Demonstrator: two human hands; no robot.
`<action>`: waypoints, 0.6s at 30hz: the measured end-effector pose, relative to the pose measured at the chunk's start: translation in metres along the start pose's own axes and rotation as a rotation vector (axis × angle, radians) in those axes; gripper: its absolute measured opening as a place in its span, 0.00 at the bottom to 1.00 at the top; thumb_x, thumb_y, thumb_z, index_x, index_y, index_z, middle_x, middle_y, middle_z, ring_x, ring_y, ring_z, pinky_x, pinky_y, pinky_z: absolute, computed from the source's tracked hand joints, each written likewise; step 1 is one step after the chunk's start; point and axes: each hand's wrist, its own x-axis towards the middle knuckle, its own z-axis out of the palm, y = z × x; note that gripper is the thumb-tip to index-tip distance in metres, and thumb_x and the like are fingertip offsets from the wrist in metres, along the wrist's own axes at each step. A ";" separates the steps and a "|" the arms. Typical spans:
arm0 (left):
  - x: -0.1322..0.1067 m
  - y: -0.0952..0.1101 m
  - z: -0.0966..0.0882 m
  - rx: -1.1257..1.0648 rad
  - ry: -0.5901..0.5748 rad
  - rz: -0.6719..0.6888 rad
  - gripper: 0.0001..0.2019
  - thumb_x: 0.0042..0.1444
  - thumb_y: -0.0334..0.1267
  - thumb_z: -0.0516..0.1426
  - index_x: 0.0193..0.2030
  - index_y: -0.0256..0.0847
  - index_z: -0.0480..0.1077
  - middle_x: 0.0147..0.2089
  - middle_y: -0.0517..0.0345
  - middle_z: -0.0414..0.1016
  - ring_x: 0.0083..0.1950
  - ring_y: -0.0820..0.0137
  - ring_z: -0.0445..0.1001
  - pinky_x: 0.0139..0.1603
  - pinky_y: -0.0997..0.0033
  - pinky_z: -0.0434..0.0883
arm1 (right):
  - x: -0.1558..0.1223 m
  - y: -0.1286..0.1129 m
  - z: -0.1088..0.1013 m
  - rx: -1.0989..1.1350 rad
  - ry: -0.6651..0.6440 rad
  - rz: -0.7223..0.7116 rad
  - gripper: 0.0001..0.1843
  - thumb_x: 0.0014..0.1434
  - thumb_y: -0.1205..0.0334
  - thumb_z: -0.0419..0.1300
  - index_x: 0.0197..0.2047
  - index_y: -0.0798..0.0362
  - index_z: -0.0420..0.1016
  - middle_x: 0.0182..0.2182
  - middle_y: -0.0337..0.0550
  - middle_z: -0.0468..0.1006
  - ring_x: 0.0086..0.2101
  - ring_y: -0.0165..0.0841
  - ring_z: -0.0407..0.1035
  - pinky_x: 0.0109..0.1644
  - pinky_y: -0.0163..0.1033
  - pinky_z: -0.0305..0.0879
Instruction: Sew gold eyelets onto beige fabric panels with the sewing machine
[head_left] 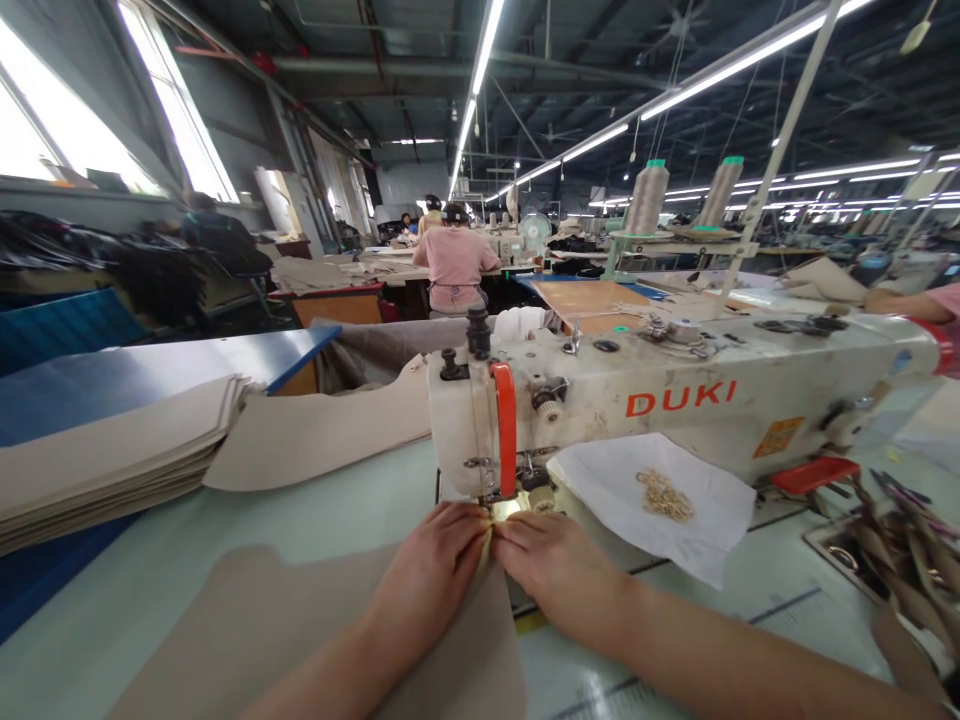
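While both hands meet right below the sewing machine's (592,390) lit needle area, the beige panel (450,670) lies flat on the desk (180,545), spreading from there toward 6 and 8 o'clock. Left hand (431,565): grip bunched, apparently pinching the panel's far end. Right hand (559,565): grip drawn in, fingers together, apparently pinching the same end just beside the left. Exact fingertip contact hidden; a yellowish bit shows between them, unclear what. Hands this close probably hold the edge steady and aligned at the needle, with the desk bearing the panel's bulk so it doesn't drag.

From the hands, between 2 and 3 o'clock: white sheet (589,490) with a pile of gold-coloured rings (666,497), likely put there for quick reach by the right hand; the sheet probably stops small pieces scattering. Farther out near 3 o'clock: brown straps (911,570), some with metal fittings, plus a red tray (814,475) nearer the machine.

At 10 o'clock: single beige piece (322,430), its end against the machine head. Beyond it, toward 9: stack of beige pieces (112,455), edges roughly lined up, presumably for easy picking on the left. Thread cones (649,200) stand upright at 1 o'clock, likely feeding from above. Person in pink (457,255) sits at 12, well apart.
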 end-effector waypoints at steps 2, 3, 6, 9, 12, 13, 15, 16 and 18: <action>0.000 -0.001 0.000 -0.003 0.002 -0.002 0.09 0.60 0.32 0.52 0.38 0.41 0.73 0.39 0.54 0.78 0.42 0.66 0.75 0.46 0.66 0.74 | 0.001 0.001 0.000 0.000 0.006 0.004 0.05 0.61 0.72 0.56 0.41 0.58 0.71 0.40 0.48 0.75 0.43 0.37 0.66 0.49 0.39 0.62; 0.000 -0.001 0.000 -0.004 0.002 -0.005 0.09 0.60 0.32 0.51 0.37 0.41 0.73 0.39 0.54 0.78 0.42 0.66 0.75 0.46 0.65 0.74 | 0.001 0.002 0.000 -0.002 0.005 0.008 0.05 0.61 0.71 0.55 0.41 0.58 0.70 0.40 0.48 0.75 0.43 0.37 0.66 0.48 0.40 0.62; 0.000 0.000 0.000 -0.001 0.001 -0.017 0.10 0.61 0.33 0.51 0.37 0.41 0.74 0.38 0.54 0.78 0.41 0.66 0.75 0.45 0.65 0.74 | 0.002 0.002 -0.001 -0.008 -0.012 0.021 0.05 0.62 0.72 0.54 0.41 0.57 0.70 0.40 0.48 0.74 0.43 0.37 0.66 0.47 0.40 0.62; 0.001 0.000 0.001 0.006 0.001 -0.014 0.10 0.61 0.33 0.51 0.37 0.41 0.73 0.38 0.54 0.78 0.41 0.66 0.75 0.45 0.65 0.74 | 0.002 0.003 -0.001 -0.012 -0.035 0.023 0.06 0.62 0.72 0.54 0.41 0.58 0.70 0.40 0.48 0.74 0.43 0.36 0.66 0.47 0.40 0.62; 0.001 0.000 0.001 0.015 0.007 -0.012 0.09 0.61 0.33 0.51 0.37 0.41 0.73 0.38 0.54 0.78 0.41 0.66 0.75 0.45 0.65 0.75 | 0.002 0.003 0.000 -0.012 -0.035 0.021 0.05 0.62 0.72 0.55 0.41 0.58 0.70 0.40 0.48 0.75 0.43 0.36 0.67 0.47 0.40 0.63; 0.001 0.001 0.001 0.017 0.013 -0.011 0.09 0.61 0.33 0.51 0.37 0.41 0.73 0.38 0.54 0.78 0.41 0.66 0.75 0.44 0.66 0.75 | 0.003 0.003 0.001 -0.011 -0.030 0.021 0.05 0.61 0.72 0.55 0.41 0.58 0.70 0.40 0.47 0.75 0.43 0.36 0.67 0.47 0.40 0.63; 0.002 0.002 0.001 0.018 0.019 -0.012 0.10 0.61 0.33 0.51 0.36 0.41 0.73 0.37 0.54 0.78 0.40 0.66 0.75 0.44 0.66 0.75 | 0.003 0.003 0.002 -0.004 -0.016 0.018 0.05 0.61 0.72 0.56 0.41 0.58 0.71 0.40 0.47 0.75 0.43 0.36 0.67 0.47 0.40 0.63; 0.002 0.003 0.001 0.018 0.020 -0.014 0.10 0.61 0.33 0.51 0.36 0.41 0.73 0.37 0.54 0.78 0.40 0.66 0.75 0.44 0.66 0.75 | 0.003 0.003 0.002 0.001 -0.012 0.019 0.06 0.61 0.73 0.56 0.41 0.58 0.71 0.40 0.47 0.75 0.43 0.36 0.67 0.48 0.40 0.63; 0.003 0.004 0.000 0.021 0.017 -0.020 0.10 0.61 0.32 0.51 0.35 0.40 0.73 0.37 0.54 0.78 0.40 0.66 0.75 0.43 0.66 0.75 | 0.003 0.003 0.003 0.009 -0.006 0.024 0.06 0.61 0.73 0.56 0.41 0.59 0.71 0.40 0.47 0.75 0.43 0.36 0.67 0.49 0.39 0.63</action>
